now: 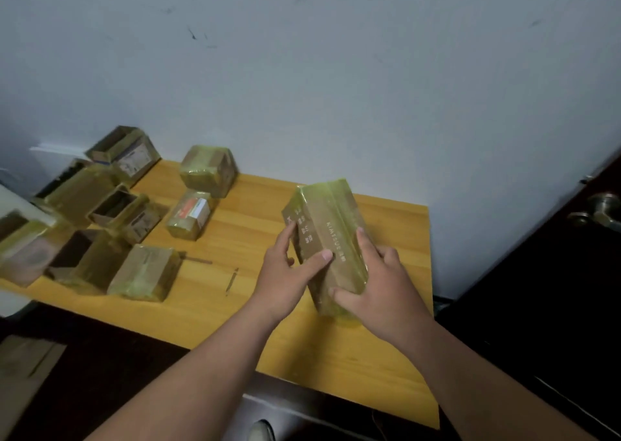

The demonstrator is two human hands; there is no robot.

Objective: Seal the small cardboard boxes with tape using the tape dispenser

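While my left hand and right hand clasped the long taped box from both sides, it stood tilted on the wooden table. Other taped boxes lay well apart, leftward.

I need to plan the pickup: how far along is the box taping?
Done: several boxes look taped, like the one by the wall. In hand: left hand and right hand hold a long taped box. Left: at least two open boxes at the table's left; no dispenser in view.
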